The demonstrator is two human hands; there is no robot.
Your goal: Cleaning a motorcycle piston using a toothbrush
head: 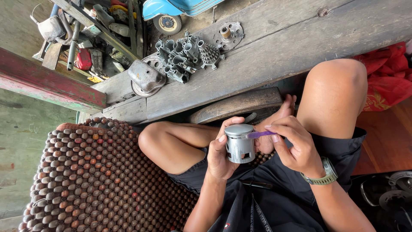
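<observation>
Head view, left to right. At far left, a green-stained concrete floor (21, 141) and a worn red-painted beam (47, 83) that runs diagonally. Below it, a mat of brown wooden beads (86, 180) covers the seat on which the person sits cross-legged in dark shorts. Above, a broad weathered plank (266, 47) crosses the scene diagonally and carries a dented metal cover (146, 76), a cluster of grey cast metal parts (180, 58) and a round plate with a central hub (228, 34). At the top edge, a small wheel (168, 23) sits under a blue body panel.

Centre: the left hand (221, 154) grips a grey metal piston (239, 143) over the lap, fingers wrapped around its skirt and the thumb against its side. The piston stands roughly upright in the frame, long axis vertical, flat crown toward the top and open skirt toward the lap; 1 rectangular cut-out shows low on its wall.

Right of centre: the right hand (296, 148) pinches a slim purple tool (260, 134) between thumb and fingertips. The tool lies nearly horizontal, its tip pointing left and touching the piston just under the crown. A watch (328, 174) with a pale band sits on this wrist. At far right, red cloth (388, 77) lies on a wooden floor.
</observation>
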